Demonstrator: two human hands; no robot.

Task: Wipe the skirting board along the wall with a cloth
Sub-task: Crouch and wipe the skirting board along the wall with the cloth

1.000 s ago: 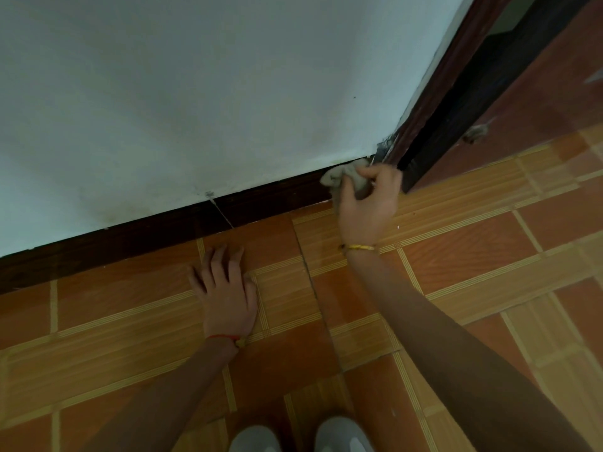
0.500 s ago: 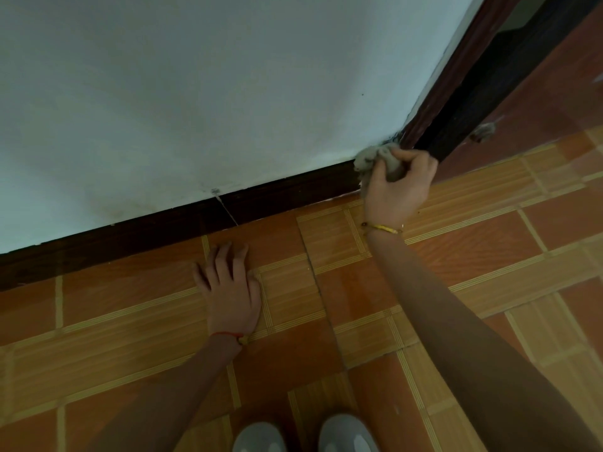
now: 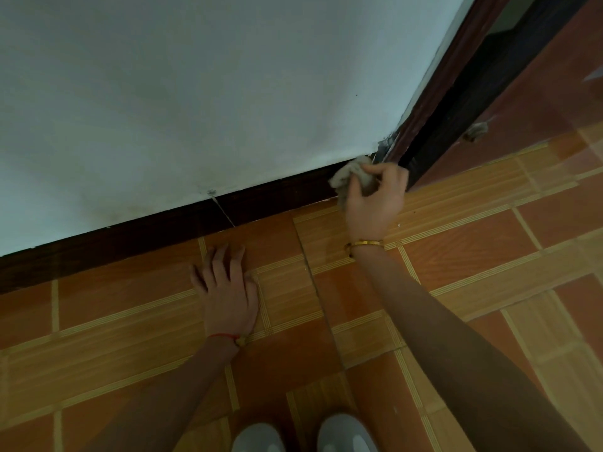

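A dark brown skirting board (image 3: 156, 236) runs along the foot of the pale wall (image 3: 195, 93), rising to the right. At its right end, beside the door frame, my right hand (image 3: 375, 200) grips a bunched grey cloth (image 3: 350, 174) and presses it against the board. My left hand (image 3: 225, 291) lies flat on the tiled floor, fingers spread, a short way in front of the board.
A dark wooden door frame (image 3: 456, 102) stands at the wall's right end. A thin pale crack line (image 3: 222, 208) crosses the board. Orange floor tiles (image 3: 473, 256) spread around. My two grey shoe tips (image 3: 303, 435) show at the bottom edge.
My right hand with the cloth has slid right along the skirting board to the corner by the door frame. My left hand has stayed flat on the floor.
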